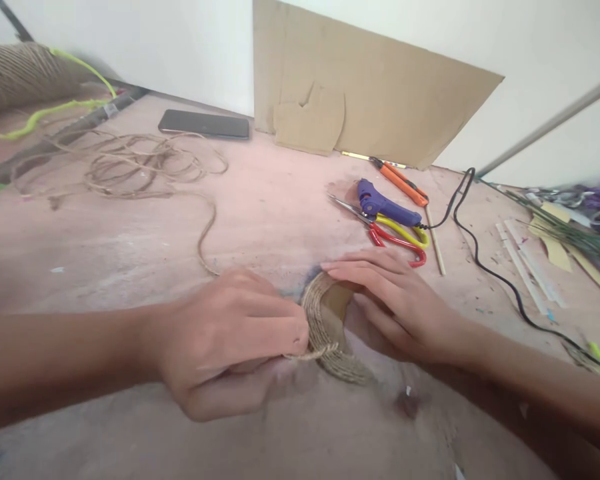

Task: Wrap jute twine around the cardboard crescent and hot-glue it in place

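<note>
A curved cardboard piece (pixel 335 307), partly covered with rows of jute twine (pixel 314 310), lies on the table between my hands. My left hand (pixel 235 340) is closed on the loose twine, and a short length of it runs from my fingers across the wrapped rows. From behind this hand the strand trails back to a loose tangle of twine (pixel 140 163) at the left. My right hand (pixel 395 300) grips the far right part of the curved piece, fingers bent over its upper edge. Its thumb is largely hidden.
Beyond my right hand lie a purple glue gun (pixel 387 205) with a black cord (pixel 485 267), red-and-yellow-handled scissors (pixel 397 240), an orange cutter (pixel 400 180) and a thin stick (pixel 435 240). A phone (pixel 203 125), a cardboard sheet (pixel 380 80) and a twine spool (pixel 27 77) stand farther back. Glue sticks (pixel 527 263) lie right.
</note>
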Demonstrator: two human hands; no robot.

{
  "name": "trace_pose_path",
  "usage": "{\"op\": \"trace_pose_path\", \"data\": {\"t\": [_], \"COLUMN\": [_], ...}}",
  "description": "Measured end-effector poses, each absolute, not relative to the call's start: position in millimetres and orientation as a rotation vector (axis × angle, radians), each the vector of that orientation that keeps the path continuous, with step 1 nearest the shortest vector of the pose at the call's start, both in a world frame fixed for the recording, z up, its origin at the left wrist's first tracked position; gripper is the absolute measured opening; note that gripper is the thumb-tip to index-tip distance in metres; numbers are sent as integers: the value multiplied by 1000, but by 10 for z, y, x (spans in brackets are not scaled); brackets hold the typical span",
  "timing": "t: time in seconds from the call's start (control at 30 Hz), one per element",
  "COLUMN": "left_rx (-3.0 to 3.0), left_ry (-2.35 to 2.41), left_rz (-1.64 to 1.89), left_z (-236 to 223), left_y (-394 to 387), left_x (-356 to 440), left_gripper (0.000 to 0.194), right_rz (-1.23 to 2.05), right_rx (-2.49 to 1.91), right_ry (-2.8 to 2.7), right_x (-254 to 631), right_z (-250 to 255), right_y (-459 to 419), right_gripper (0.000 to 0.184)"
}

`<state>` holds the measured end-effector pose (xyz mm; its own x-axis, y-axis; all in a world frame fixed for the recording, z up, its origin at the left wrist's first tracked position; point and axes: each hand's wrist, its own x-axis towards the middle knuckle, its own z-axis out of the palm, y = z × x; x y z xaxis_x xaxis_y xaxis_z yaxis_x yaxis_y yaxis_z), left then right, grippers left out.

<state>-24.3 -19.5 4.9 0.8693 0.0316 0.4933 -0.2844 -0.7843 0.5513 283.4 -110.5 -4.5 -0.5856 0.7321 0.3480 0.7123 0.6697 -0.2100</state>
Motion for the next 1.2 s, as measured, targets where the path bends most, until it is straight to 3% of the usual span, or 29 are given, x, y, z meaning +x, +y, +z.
{"op": "trace_pose_path", "data": {"t": [0.23, 0.37, 0.6, 0.77, 0.97, 1.2], "left_rx": [2577, 2631, 2651, 2681, 2642, 2651], "left_ry": [-90, -26, 20, -5, 6, 32], "left_rz": [659, 700, 695, 709, 726, 676], "left_z": [-16, -42, -23, -33, -33, -49], "left_y": [-199, -240, -248, -241, -244, -228], "left_x": [-178, -97, -47, -25, -10, -21], "left_gripper": [26, 30, 32, 50, 39, 32], "right_rz": [212, 226, 324, 386, 418, 339], "right_rx": [-869, -1010, -1142, -1107, -1127, -1111], "right_ry": [-2320, -2273, -2212, -2195, -2191, -2237], "right_x": [2689, 2648, 2672, 2692, 2691, 2650], "right_z": [115, 98, -3, 49, 64, 46], "right_y": [-1218, -1423, -1501, -1466, -1502, -1542], "right_gripper": [23, 12, 14, 18, 24, 17]}}
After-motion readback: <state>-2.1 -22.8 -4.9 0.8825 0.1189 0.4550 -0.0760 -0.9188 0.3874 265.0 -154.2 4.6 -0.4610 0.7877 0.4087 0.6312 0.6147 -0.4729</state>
